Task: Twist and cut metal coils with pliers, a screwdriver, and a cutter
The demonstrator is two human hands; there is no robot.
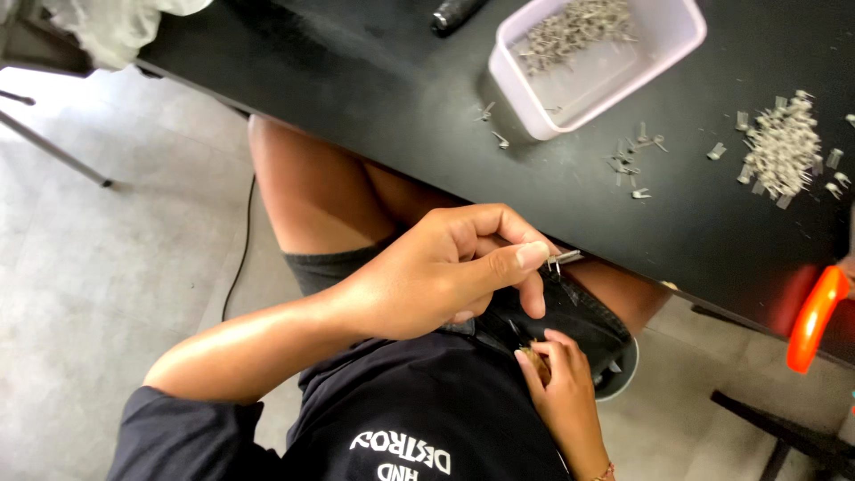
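Observation:
My left hand (445,272) is raised over my lap, just below the edge of the black table (374,98). Its thumb and fingers pinch a small metal clip (564,259). My right hand (559,385) rests lower against my dark shirt, fingers curled around a small brownish thing that I cannot make out. A pale plastic tray (666,49) with several small metal pieces stands on the table above my hands. To its right lies a heap of the same metal pieces (784,147).
Loose metal pieces (634,165) are scattered between tray and heap. A dark cylindrical object (454,13) lies at the table's far edge. An orange handle (815,319) pokes in at the right. A cable (240,258) runs across the grey floor.

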